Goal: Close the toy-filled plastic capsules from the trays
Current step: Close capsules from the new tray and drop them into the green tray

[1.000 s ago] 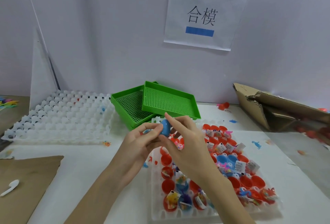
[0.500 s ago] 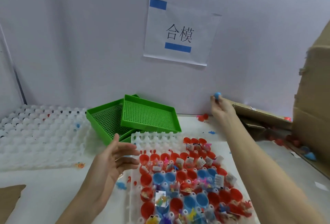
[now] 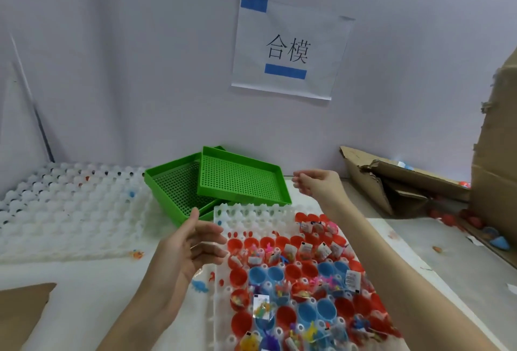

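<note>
A white-covered desk (image 3: 84, 294) is seen against a pale lilac wall (image 3: 140, 57). A paper sign (image 3: 291, 48) with two printed characters is fixed to the wall by blue tape strips.

At the desk's front edge, right of centre, a white capsule tray (image 3: 243, 213) is placed; its cells are filled with open red and blue capsule halves (image 3: 307, 289), many holding small toys and packets. The tray's rear rows are unfilled. Behind it, toward the wall, two green mesh trays (image 3: 237, 180) are stacked askew. Along the left side, a second white tray (image 3: 64, 210) is laid, with only a few coloured specks in its cells. Brown cardboard (image 3: 19, 314) lies at the front left corner.

At the right edge, a torn cardboard box (image 3: 405, 177) is open, with red and blue closed capsules (image 3: 498, 241) visible inside it.

The left hand (image 3: 190, 250) is held above the capsule tray's left border, fingers spread and relaxed, holding nothing. The right hand (image 3: 316, 183) is raised near the green trays, fingers loosely curled, nothing gripped.
</note>
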